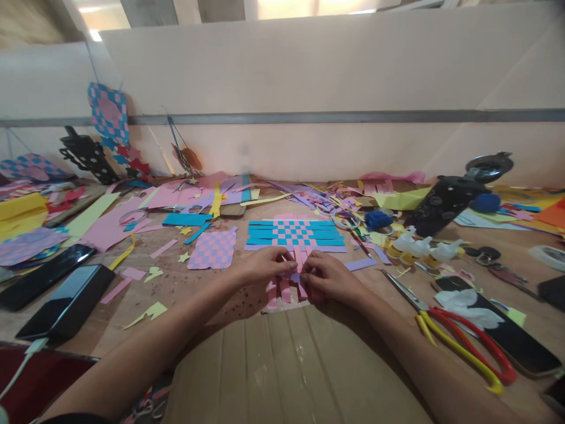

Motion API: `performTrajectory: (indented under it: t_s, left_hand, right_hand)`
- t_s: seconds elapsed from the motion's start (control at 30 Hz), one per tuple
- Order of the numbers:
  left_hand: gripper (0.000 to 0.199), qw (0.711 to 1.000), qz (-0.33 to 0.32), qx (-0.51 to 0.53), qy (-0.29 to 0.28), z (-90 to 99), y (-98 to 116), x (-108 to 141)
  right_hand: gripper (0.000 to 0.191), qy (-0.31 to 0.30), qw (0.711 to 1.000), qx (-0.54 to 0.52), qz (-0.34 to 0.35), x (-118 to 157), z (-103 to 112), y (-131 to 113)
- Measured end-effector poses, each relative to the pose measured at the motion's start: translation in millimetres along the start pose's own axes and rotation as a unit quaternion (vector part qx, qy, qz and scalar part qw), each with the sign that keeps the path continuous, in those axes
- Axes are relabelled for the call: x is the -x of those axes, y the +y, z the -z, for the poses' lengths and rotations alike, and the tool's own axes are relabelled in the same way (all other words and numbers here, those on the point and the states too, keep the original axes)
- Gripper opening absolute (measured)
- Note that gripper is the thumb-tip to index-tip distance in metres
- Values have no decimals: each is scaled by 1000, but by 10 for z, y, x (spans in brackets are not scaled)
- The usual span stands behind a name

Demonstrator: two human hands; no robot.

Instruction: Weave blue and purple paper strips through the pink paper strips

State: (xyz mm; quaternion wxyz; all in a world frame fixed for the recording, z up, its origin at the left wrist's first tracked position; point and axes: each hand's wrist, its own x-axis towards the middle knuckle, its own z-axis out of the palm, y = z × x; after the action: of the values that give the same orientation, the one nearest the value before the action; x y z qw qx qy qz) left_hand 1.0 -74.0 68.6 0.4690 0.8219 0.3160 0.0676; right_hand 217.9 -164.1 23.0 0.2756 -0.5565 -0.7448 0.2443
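**A:** Quick one, how's this grip looking? The left hand (265, 265) and the right hand (329, 278) are brought in close over the pink paper strips (279, 292), fingers curled rather than spread. The strips seem to be pinched where the fingertips meet, but the exact hold is hidden by the fingers, so it can't really be told from this view.

**B:** Looks decent tbh. The strips run down from the blue and pink woven mat (295, 232), which is laid flat on the wooden table (145, 300), just beyond the cardboard sheet (286, 371). A pinch close to the crossing is generally better than one far down the strip, since less wobble is got that way.

**A:** Anything else to watch?

**B:** The strips are best kept square to the blue rows, and gaps should be eased out gently so nothing gets creased. The pink and purple checked mat (212, 249) nearby is a handy spacing reference. Space is tight, though: loose offcuts (335, 203) are scattered around, and the scissors (401, 290) are lying off to the right, so paper shouldn't be dragged across them.
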Motion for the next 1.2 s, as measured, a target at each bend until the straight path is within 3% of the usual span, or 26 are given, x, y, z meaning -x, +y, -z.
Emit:
performTrajectory:
  t_s: [0.13,0.33,0.47,0.77,1.03,1.2]
  left_hand:
    - [35,999,13,26,-31,27,-46,32]
    - [42,998,36,-47,-4,51,-112,60]
    - [42,995,50,-85,3,64,-112,81]
    - [59,998,11,-38,-43,29,-222,92]
    - [54,998,-25,53,-17,36,-214,72]
    - [48,999,-18,-19,26,-5,-149,193]
  right_hand:
    - [11,7,1000,-8,-7,11,10,-25]
    - [8,26,999,-38,6,15,12,-62]
    - [18,31,998,-51,27,-3,-11,-52]
    - [27,9,999,-28,42,-17,-50,-39]
    - [20,-12,997,-70,31,-26,-106,-146]
    - [12,-7,997,-77,5,-32,-134,-112]
